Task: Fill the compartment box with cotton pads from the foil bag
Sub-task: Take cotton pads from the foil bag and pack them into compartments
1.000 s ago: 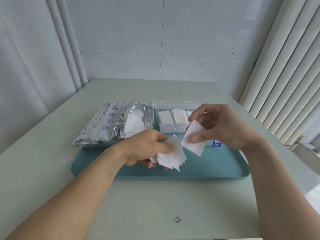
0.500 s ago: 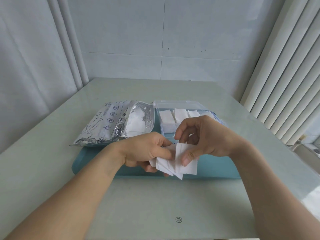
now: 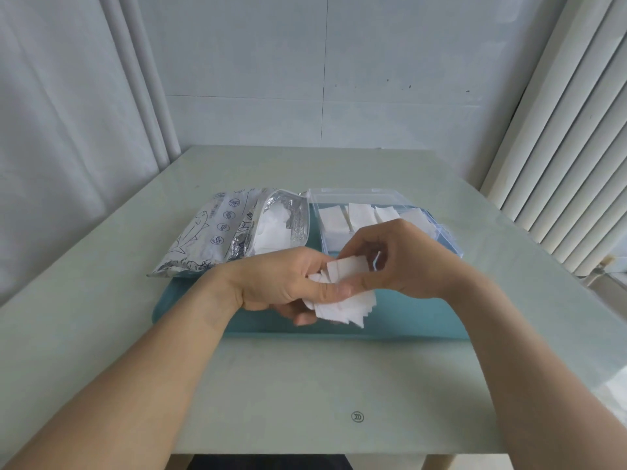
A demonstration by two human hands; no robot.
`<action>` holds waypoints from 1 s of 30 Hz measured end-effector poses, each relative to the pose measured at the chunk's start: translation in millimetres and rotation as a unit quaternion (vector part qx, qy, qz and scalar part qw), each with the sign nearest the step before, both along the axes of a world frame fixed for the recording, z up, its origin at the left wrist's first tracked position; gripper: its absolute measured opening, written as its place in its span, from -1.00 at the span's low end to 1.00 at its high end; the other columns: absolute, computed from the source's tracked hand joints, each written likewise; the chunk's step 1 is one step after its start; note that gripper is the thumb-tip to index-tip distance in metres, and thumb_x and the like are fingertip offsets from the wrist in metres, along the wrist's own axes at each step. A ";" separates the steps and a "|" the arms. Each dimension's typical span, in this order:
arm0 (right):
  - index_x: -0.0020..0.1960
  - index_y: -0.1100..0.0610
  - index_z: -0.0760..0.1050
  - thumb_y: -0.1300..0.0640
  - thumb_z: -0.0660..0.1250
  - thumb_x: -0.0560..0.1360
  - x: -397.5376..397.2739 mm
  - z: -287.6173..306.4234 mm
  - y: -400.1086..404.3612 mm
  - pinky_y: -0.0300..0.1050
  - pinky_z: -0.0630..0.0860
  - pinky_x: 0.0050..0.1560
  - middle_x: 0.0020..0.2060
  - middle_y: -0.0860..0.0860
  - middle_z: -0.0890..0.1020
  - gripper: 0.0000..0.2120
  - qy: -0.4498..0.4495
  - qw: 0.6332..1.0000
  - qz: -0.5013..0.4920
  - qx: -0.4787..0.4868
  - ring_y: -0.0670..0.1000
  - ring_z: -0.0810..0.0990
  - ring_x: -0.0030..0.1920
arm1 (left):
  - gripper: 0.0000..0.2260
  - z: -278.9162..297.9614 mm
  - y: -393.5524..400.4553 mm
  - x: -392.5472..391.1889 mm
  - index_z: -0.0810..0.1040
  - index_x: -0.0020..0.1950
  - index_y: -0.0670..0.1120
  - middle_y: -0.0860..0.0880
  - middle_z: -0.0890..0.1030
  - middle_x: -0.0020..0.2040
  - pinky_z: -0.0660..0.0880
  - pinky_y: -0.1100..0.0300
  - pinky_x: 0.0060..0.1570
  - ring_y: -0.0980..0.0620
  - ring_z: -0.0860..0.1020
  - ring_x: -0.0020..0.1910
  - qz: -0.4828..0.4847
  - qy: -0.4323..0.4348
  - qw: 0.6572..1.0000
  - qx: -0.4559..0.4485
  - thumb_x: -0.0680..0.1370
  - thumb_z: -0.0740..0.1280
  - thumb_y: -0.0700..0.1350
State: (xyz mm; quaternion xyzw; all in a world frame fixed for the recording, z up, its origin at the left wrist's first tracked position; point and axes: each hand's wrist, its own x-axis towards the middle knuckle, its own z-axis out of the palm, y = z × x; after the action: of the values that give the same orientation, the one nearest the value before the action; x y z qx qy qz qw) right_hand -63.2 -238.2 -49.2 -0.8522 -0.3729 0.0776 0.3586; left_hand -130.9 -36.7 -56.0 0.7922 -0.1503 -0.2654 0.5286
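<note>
Held over the near half of the tray [image 3: 190,317]: a fanned stack of pads [image 3: 342,305], gripped in the left hand [image 3: 281,283], thumb across the top, fingers curled beneath. Pinched at the upper edge by the right hand [image 3: 403,262], thumb and fingers closed on the top pads. Behind the tray's middle, lay the bag [image 3: 217,239], mouth open toward the box [image 3: 325,198], more pads showing inside. At the tray's far right stood the box, lid open, with white pads already in its compartments. Judged light, soft and limp, clinging together and easily fanned apart; best taken by the edges, squared up, then lowered flat into a compartment.
</note>
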 end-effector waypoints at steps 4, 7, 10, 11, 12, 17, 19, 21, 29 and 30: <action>-0.20 0.03 0.63 0.05 0.66 0.27 5.7 3.9 -7.8 -0.08 0.54 -0.21 -0.30 -0.06 0.68 -0.77 0.011 0.996 -0.032 0.078 -0.09 0.57 -0.31 | -0.85 0.0 1.1 1.5 0.57 0.12 -0.05 0.08 0.63 -0.21 0.43 0.30 -0.41 0.04 0.43 -0.44 0.045 -0.014 0.998 -0.049 0.60 0.34 -0.24; -0.17 0.13 0.59 0.07 0.58 0.39 12.7 4.6 -15.1 -0.05 0.54 -0.21 -0.29 -0.07 0.64 -0.79 0.019 0.992 -0.040 0.116 -0.08 0.56 -0.29 | -0.79 -3.6 1.2 7.2 0.54 0.23 -0.06 0.02 0.58 -0.24 0.40 0.31 -0.41 0.05 0.44 -0.44 0.108 -0.015 0.992 -0.058 0.60 0.35 -0.21; -0.13 0.22 0.49 0.13 0.50 0.48 13.6 9.7 -24.0 -0.14 0.48 -0.22 -0.24 0.01 0.61 -0.78 0.059 0.972 -0.017 0.227 -0.01 0.55 -0.24 | -0.79 -7.5 -0.9 12.6 0.52 0.24 -0.02 -0.01 0.57 -0.24 0.22 0.23 -0.40 0.03 0.48 -0.46 0.191 -0.049 0.977 -0.081 0.63 0.31 -0.21; -0.13 0.22 0.47 0.14 0.49 0.46 12.7 12.8 -25.4 -0.13 0.51 -0.23 -0.24 0.04 0.61 -0.78 0.081 0.959 -0.014 0.270 0.02 0.57 -0.24 | -0.79 -8.4 -1.6 14.4 0.53 0.24 -0.02 -0.04 0.58 -0.21 0.19 0.20 -0.37 0.02 0.48 -0.46 0.208 -0.062 0.972 -0.090 0.63 0.31 -0.22; -0.14 0.22 0.46 0.16 0.48 0.43 11.3 15.4 -26.0 -0.13 0.53 -0.25 -0.26 0.05 0.62 -0.79 0.101 0.949 -0.013 0.299 0.04 0.58 -0.25 | -0.79 -8.5 -3.5 14.8 0.53 0.24 -0.03 -0.05 0.58 -0.21 0.18 0.17 -0.36 0.00 0.48 -0.46 0.221 -0.078 0.967 -0.099 0.63 0.31 -0.23; -0.15 0.23 0.52 0.15 0.53 0.31 10.0 11.4 -17.4 -0.10 0.59 -0.30 -0.29 0.12 0.65 -0.76 0.165 0.931 -0.050 0.321 0.09 0.63 -0.30 | -0.88 -12.5 -17.9 16.7 0.57 0.12 -0.11 -0.06 0.68 -0.18 0.23 0.23 -0.57 -0.15 0.67 -0.34 0.291 -0.177 0.926 -0.161 0.60 0.36 -0.25; -0.17 0.24 0.52 0.12 0.55 0.28 10.2 5.7 -11.4 -0.07 0.62 -0.24 -0.27 0.14 0.66 -0.72 0.201 0.916 -0.080 0.337 0.13 0.65 -0.28 | -0.95 -15.9 -24.2 16.3 0.58 0.04 -0.14 -0.18 0.70 -0.15 0.33 0.23 -0.56 -0.18 0.71 -0.24 0.316 -0.191 0.908 -0.198 0.59 0.37 -0.23; -0.17 0.24 0.50 0.14 0.53 0.32 9.8 0.2 -4.2 -0.08 0.62 -0.19 -0.22 0.17 0.67 -0.75 0.239 0.898 -0.097 0.356 0.17 0.67 -0.24 | -0.94 -16.5 -28.2 16.6 0.56 0.06 -0.19 -0.28 0.69 -0.08 0.45 0.19 -0.50 -0.19 0.71 -0.18 0.326 -0.193 0.896 -0.233 0.62 0.31 -0.26; -0.15 0.24 0.50 0.27 0.53 0.43 0.7 -7.0 12.3 -0.08 0.56 -0.31 -0.28 0.15 0.64 -0.80 0.177 0.899 -0.167 0.365 0.13 0.60 -0.40 | -0.72 -11.3 -28.6 15.0 0.51 0.19 -0.30 -0.33 0.64 0.00 0.54 0.08 -0.34 -0.25 0.65 -0.12 0.264 -0.075 0.901 -0.336 0.72 0.07 -0.18; -0.17 0.22 0.51 0.27 0.55 0.41 0.9 -6.1 12.2 -0.13 0.52 -0.35 -0.32 0.12 0.63 -0.80 0.141 0.902 -0.188 0.363 0.08 0.57 -0.42 | -0.72 -11.4 -28.5 15.0 0.50 0.21 -0.31 -0.32 0.64 0.00 0.47 0.11 -0.38 -0.25 0.65 -0.14 0.262 -0.073 0.902 -0.335 0.71 0.07 -0.17</action>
State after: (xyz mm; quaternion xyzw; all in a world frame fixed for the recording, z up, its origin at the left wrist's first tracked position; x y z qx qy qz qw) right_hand -62.3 -226.0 -55.3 -0.6975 -0.1534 -0.0121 0.6998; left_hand -116.0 -65.1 -67.4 0.5967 -0.0558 0.0074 0.8005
